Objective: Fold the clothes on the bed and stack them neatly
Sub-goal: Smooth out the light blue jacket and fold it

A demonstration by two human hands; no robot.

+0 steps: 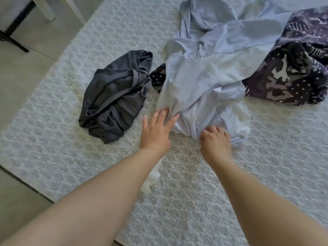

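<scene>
Right hand [215, 140] has its fingers curled into the near hem of the light blue garment [209, 71], bunching cloth, thumb side hidden. Left hand [157, 129] lies flatter, fingers nearly straight and spread, tips pressing the garment's edge at about 10 o'clock from the right hand; it looks like touching, not gripping. Blue garment sprawls crumpled from the hands out toward 12 and 1 o'clock on the bed [53, 139].

Handling guess: thin, light, soft fabric, drapes and wrinkles easily, no stiffness, will slide a bit on the textured cover. Best taken at hem corners or shoulder seams with both hands, then shaken flat.

Dark grey garment [115, 98] is heaped at 10 o'clock, just beside the blue one, not touching the hands. Patterned purple garment [291, 75] sits at 2 o'clock, partly under the blue; a bit pokes out at 11 o'clock. White cloth [150, 180] shows under the left forearm. Nothing folded yet.
</scene>
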